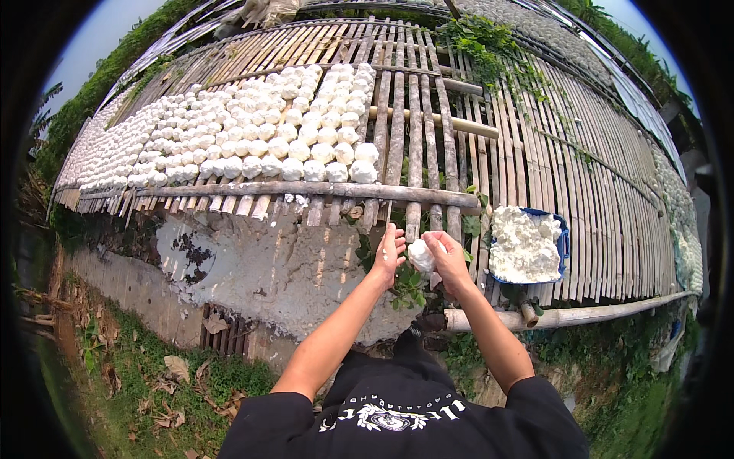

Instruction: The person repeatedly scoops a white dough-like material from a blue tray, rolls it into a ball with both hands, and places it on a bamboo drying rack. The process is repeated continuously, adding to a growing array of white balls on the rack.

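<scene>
My right hand point(449, 260) is closed around a lump of white dough-like paste point(421, 255), held in front of my body near the edge of the bamboo rack. Just left of it, my left hand point(389, 252) is held upright with its fingers stretched out, palm turned toward the lump, and white smears on the skin. To the right of my hands, a blue plastic basin point(566, 246) full of the same crumbly white paste point(526, 243) sits on the slats. Many rounded white lumps point(306, 145) lie in close rows on the rack at the left.
The slatted bamboo rack point(581, 153) spreads ahead and to the right, with a bamboo pole point(581, 315) along its near right edge. Green vines point(478, 42) grow through the slats. Below on the left are whitish ground point(267, 268) and grass with dry leaves point(183, 382).
</scene>
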`<state>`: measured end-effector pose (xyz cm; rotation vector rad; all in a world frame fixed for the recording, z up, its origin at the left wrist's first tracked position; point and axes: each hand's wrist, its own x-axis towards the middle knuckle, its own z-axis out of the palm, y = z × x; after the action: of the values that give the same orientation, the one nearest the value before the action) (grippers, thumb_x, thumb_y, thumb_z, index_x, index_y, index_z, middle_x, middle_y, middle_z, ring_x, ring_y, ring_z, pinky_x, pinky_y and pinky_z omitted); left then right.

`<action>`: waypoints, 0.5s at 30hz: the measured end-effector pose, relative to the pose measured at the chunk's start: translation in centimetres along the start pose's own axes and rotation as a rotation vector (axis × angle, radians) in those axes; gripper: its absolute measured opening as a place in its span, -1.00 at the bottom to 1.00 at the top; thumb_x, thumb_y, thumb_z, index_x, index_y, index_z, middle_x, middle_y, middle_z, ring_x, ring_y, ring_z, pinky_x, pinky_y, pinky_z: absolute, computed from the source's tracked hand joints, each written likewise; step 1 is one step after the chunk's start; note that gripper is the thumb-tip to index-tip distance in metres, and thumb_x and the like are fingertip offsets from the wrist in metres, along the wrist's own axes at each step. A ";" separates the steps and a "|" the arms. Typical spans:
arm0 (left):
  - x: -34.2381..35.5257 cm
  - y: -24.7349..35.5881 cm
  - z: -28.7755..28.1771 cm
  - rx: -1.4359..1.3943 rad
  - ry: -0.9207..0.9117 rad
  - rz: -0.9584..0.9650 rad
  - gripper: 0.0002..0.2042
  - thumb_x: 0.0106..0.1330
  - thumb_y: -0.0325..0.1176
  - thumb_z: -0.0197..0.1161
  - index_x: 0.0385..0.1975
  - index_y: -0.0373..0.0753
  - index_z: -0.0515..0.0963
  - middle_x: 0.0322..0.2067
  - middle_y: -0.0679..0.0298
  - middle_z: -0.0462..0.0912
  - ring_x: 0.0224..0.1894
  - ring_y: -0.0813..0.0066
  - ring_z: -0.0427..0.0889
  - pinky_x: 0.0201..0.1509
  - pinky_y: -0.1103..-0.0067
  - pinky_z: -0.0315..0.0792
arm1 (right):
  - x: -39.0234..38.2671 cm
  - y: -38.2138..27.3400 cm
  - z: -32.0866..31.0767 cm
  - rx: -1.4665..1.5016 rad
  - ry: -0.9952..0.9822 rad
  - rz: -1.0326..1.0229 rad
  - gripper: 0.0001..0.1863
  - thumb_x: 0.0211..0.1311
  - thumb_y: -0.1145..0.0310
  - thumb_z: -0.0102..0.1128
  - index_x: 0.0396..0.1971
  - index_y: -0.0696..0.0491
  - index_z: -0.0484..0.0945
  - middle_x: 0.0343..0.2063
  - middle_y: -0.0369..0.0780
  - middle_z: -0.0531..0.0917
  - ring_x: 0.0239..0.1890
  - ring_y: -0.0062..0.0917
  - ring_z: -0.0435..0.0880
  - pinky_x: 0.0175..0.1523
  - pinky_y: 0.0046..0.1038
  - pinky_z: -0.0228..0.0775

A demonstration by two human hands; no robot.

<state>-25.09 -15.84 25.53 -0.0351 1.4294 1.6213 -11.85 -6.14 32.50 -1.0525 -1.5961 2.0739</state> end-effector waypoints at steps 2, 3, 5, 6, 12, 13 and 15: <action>5.8 1.3 1.9 0.603 0.040 0.608 -0.51 0.61 0.08 0.17 0.11 -0.31 0.59 0.08 0.05 0.69 0.20 0.09 0.65 0.30 0.19 0.48 | 1.4 -0.6 -3.4 0.342 -0.008 0.091 -0.62 0.60 0.22 0.15 0.25 0.08 0.50 0.04 -0.17 0.70 0.00 -0.39 0.78 0.13 -0.13 0.77; 8.7 1.9 3.0 0.753 0.087 0.852 -0.69 0.55 -0.15 0.27 -0.11 -0.34 0.63 -0.05 0.03 0.67 0.07 0.01 0.66 0.21 0.21 0.50 | 2.4 -1.2 -4.6 0.384 -0.021 0.061 -0.59 0.57 0.27 0.10 0.29 0.08 0.46 0.11 -0.14 0.66 0.07 -0.35 0.75 0.16 -0.10 0.76; 14.1 3.4 4.5 0.978 0.104 1.053 -0.69 0.50 -0.15 0.30 -0.30 -0.32 0.62 -0.04 0.06 0.66 0.09 0.00 0.62 0.20 0.17 0.47 | 5.1 -2.7 -6.2 0.334 -0.010 0.010 -0.47 0.46 0.43 0.03 0.41 0.07 0.34 0.23 -0.08 0.58 0.21 -0.29 0.68 0.23 -0.03 0.72; 16.2 4.1 5.0 1.083 0.098 1.068 -0.69 0.49 -0.15 0.31 -0.34 -0.31 0.61 -0.03 0.08 0.66 0.11 0.02 0.61 0.21 0.17 0.46 | 6.9 -3.5 -6.3 0.225 0.022 0.008 -0.44 0.47 0.44 0.11 0.43 0.08 0.32 0.22 -0.10 0.61 0.16 -0.35 0.70 0.18 -0.12 0.71; 21.5 4.2 6.1 1.427 0.416 1.114 -0.55 0.19 0.02 0.47 -0.14 -0.20 0.56 0.01 0.14 0.57 0.29 0.17 0.46 0.35 0.22 0.32 | 21.3 -7.3 -4.4 -0.280 -0.144 -0.245 -0.39 0.49 0.35 0.36 0.44 0.13 0.37 0.12 -0.16 0.66 0.04 -0.55 0.71 0.09 -0.42 0.66; 21.5 3.9 6.2 1.457 0.358 1.056 -0.54 0.19 0.05 0.44 -0.15 -0.20 0.56 -0.02 0.14 0.56 0.23 0.18 0.48 0.29 0.25 0.34 | 24.1 -7.7 -3.6 -0.342 -0.202 -0.265 -0.41 0.48 0.34 0.39 0.40 0.15 0.41 0.06 -0.16 0.69 0.01 -0.56 0.71 0.08 -0.46 0.62; 21.5 3.8 6.4 1.504 0.365 1.023 -0.56 0.17 0.07 0.39 -0.21 -0.18 0.53 -0.10 0.17 0.53 0.07 0.19 0.50 0.16 0.27 0.37 | 29.6 -8.1 -1.0 -0.449 -0.232 -0.319 -0.44 0.44 0.32 0.40 0.35 0.16 0.47 0.02 -0.15 0.71 -0.01 -0.54 0.72 0.09 -0.44 0.60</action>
<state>-36.07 2.72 18.22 1.5023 2.8723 0.7476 -32.69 16.23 29.35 -0.6328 -2.2494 1.7138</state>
